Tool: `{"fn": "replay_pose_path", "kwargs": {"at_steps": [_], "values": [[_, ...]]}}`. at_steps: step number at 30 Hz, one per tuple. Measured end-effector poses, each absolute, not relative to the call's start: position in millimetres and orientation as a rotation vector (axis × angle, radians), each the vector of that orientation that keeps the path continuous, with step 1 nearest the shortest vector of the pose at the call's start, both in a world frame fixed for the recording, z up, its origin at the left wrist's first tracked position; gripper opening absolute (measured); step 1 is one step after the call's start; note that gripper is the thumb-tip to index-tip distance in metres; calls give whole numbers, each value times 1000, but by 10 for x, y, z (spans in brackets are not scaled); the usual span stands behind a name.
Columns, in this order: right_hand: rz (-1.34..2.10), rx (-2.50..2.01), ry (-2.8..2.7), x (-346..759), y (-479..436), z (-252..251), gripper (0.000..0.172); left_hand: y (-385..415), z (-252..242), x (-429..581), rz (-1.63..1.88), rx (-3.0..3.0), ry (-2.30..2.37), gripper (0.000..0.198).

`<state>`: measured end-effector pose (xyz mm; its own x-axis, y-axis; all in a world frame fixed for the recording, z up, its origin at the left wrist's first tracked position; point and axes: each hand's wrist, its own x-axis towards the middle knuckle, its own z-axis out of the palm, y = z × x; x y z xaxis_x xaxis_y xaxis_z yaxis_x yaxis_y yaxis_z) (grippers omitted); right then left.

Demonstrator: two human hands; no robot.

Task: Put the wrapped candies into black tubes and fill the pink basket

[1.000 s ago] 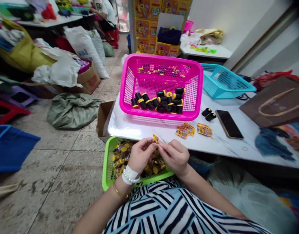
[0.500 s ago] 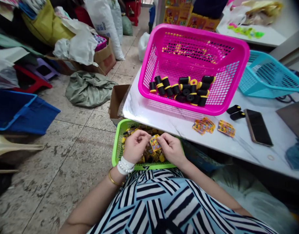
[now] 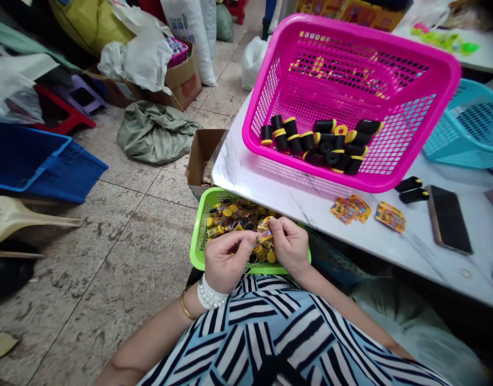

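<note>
Over the green basket [image 3: 195, 249] I have a small yellow-orange printed label sleeve [image 3: 264, 229] between my hands. My right hand [image 3: 290, 245] pinches its upper right side between thumb and fingers. At its lower left edge, the thumb and forefinger of my left hand [image 3: 229, 258] are pinched together on it. The sleeve looks crumpled, partly covered by my fingertips. Below lie many yellow-labelled small cylinders [image 3: 227, 213] with black or yellow ends, filling the basket on my lap.
A pink basket [image 3: 330, 179] with black-and-yellow cylinders [image 3: 333, 158] stands on the white table [image 3: 238, 166]. Nearby are printed label stacks [image 3: 391, 217], two black cylinders [image 3: 414, 195], a phone [image 3: 449, 220] and a blue basket [image 3: 463, 145]. A cardboard box [image 3: 202, 155] sits beside the table's corner.
The label sleeve was flat, facing me between both hands; now it is tilted and crumpled. My left hand has lowered and turned. The camera view has shifted left.
</note>
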<state>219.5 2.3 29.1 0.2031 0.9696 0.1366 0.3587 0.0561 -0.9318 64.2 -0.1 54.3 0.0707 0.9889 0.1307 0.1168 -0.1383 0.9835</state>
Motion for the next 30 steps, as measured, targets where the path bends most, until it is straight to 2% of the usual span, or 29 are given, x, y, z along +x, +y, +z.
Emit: {"fn": "replay_pose_path", "kwargs": {"at_steps": [6,12,24,30], "values": [[690,-1420,-1418,2187,-5,274,34,46,464,683,1165,1487,1233,18],[557,-1378,-1444,2196,-13,284,26,50,457,657,1383,1541,1333,6],[542,-1259,-1737,2141,17,277,14,148,310,605,1160,1339,1326,12],[301,-1277,-1970,2070,111,226,22,281,315,478,1027,1238,1270,17]]}}
